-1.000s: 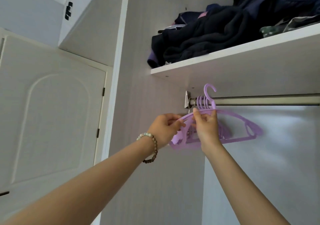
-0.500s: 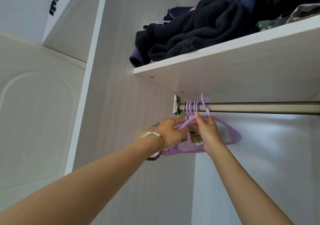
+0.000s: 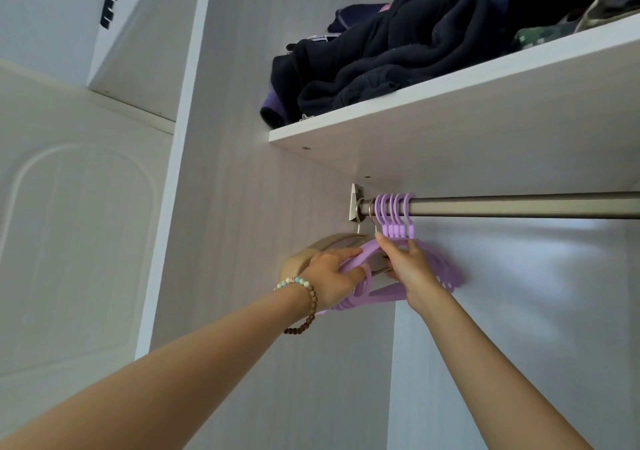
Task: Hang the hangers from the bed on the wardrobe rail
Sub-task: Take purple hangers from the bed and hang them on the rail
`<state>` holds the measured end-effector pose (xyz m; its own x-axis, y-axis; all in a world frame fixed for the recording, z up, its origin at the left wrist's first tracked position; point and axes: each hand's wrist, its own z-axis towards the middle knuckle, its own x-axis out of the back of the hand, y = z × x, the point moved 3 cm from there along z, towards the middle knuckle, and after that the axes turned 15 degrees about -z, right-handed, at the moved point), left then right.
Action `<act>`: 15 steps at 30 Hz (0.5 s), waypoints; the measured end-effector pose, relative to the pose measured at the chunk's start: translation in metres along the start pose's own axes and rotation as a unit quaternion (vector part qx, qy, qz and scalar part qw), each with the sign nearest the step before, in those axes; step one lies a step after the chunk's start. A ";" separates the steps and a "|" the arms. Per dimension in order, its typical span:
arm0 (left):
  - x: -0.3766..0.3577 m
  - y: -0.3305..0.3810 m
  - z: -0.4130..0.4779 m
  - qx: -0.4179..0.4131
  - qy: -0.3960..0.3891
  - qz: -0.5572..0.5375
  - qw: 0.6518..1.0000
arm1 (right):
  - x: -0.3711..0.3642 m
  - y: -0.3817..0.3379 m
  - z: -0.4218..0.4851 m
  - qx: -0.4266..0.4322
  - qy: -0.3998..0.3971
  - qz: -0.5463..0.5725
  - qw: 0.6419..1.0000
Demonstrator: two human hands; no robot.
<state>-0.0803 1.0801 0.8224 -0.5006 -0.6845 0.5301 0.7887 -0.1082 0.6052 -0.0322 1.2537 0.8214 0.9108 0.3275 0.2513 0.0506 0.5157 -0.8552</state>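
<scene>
Several purple hangers [image 3: 396, 223] hang by their hooks at the left end of the wardrobe rail [image 3: 519, 204], packed side by side just beside its wall bracket [image 3: 356, 200]. The left hand [image 3: 329, 276] has its fingers curled round a purple hanger arm. The right hand [image 3: 410, 269] grips the bundle just under the necks, thumb raised toward the hooks. A bead bracelet [image 3: 301, 299] sits on the left wrist.

Above the rail runs a pale wood-grain shelf [image 3: 450, 138] piled with dark clothes [image 3: 398, 51]. The wardrobe's side wall and back are the same pale grain, and a white panelled door [image 3: 79, 242] stands at the left.

Both hands cover much of the hanger bodies, so their number is hard to count. A tan wooden hanger [image 3: 304, 250] lies mostly hidden behind the left hand. The rail and shelf are cut off at the right edge.
</scene>
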 end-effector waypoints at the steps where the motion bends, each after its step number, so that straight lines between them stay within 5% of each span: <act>1: 0.001 -0.003 -0.002 0.006 0.005 -0.002 1.000 | 0.001 -0.001 -0.006 -0.001 0.000 -0.013 1.000; 9: 0.038 -0.001 -0.035 0.001 0.031 -0.087 0.996 | 0.004 -0.045 -0.067 0.146 0.084 -0.068 0.983; 15: 0.117 0.018 -0.101 -0.074 0.125 -0.040 0.989 | -0.029 -0.105 -0.137 0.238 0.069 -0.055 0.967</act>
<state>-0.0886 0.9249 0.8355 -0.4743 -0.8246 0.3084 0.8026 -0.2611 0.5363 -0.0080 1.0819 0.8415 0.9585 0.1574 0.2378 -0.0139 0.8587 -0.5123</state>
